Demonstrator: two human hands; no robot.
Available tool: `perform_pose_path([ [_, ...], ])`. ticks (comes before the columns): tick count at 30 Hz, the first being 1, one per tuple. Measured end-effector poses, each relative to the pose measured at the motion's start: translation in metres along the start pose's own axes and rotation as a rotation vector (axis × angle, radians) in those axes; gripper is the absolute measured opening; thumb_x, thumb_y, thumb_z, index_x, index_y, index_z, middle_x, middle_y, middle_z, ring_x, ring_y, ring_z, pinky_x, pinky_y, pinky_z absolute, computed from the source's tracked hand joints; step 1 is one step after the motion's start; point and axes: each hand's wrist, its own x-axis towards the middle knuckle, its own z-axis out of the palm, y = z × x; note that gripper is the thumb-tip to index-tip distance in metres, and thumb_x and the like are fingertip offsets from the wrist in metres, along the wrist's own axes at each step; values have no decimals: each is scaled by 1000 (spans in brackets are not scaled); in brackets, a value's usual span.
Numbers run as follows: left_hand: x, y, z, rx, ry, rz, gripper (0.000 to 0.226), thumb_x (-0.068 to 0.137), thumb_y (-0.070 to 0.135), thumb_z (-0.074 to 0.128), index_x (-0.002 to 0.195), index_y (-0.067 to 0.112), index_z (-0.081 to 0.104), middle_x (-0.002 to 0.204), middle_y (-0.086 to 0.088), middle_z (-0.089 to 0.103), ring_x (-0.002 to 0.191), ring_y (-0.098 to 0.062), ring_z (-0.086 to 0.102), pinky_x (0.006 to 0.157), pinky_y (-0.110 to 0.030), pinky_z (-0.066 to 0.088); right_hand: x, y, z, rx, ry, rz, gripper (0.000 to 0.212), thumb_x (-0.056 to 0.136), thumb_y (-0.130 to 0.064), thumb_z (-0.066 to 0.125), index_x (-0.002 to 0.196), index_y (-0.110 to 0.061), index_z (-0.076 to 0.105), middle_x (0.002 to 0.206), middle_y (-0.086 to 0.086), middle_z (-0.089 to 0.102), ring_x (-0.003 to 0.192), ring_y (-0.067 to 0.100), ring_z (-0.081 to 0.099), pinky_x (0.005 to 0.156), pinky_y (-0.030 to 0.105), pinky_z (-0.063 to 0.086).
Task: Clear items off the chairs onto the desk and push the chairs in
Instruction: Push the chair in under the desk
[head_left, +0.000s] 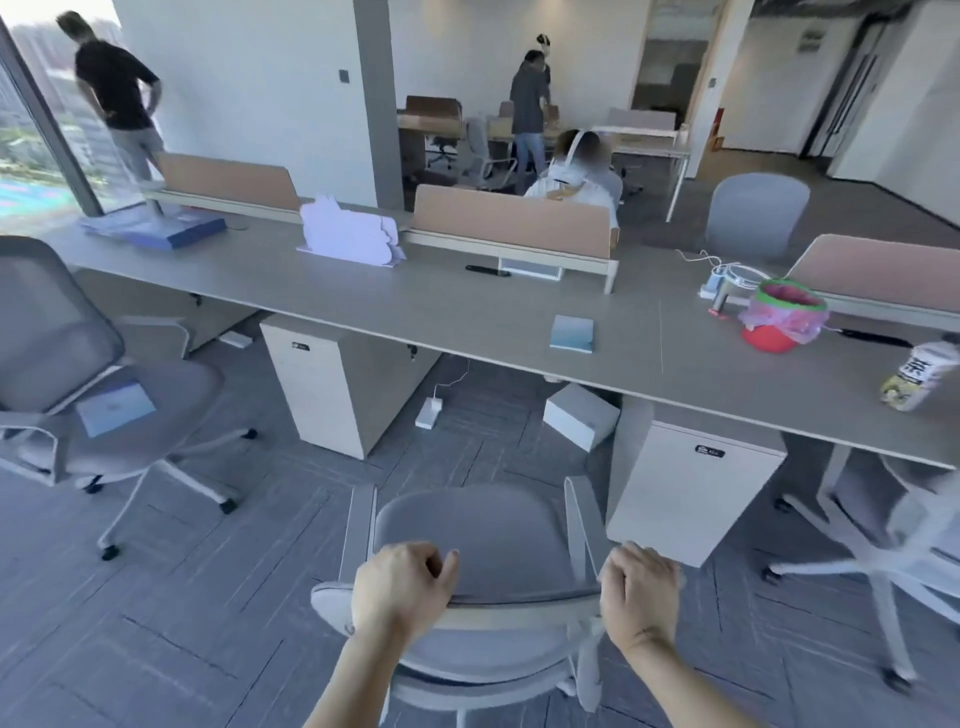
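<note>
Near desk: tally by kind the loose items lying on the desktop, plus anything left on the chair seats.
On the desk:
Blue books or folders: 2
White cutout sign: 1
Lined red bin: 1
Bottle: 1
Black remote-like bars: 2
Cabled white gadget: 1
On the left chair:
Booklet: 1
Total: 9

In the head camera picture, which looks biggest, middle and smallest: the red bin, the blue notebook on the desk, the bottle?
1. red bin
2. bottle, though it is nearer the camera, so unsure
3. blue notebook
</note>
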Motion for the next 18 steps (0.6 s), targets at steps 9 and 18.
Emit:
perform_pose_path([
  [9,79,-22,5,13,65,116,52,78,58,44,57,11,47,39,-1,44,42,-20,47,41,-22,29,37,-24,26,-63,45,14,22,66,-23,27,46,-17,33,47,-4,38,49,22,38,60,33,34],
  [18,195,5,19,91,14,92,48,78,55,41,59,12,49,43,-2,47,45,-17,44,43,-24,29,137,-19,65,-74,94,69,20,65,-22,28,45,-19,31,46,-2,40,48,23,34,60,30,24],
])
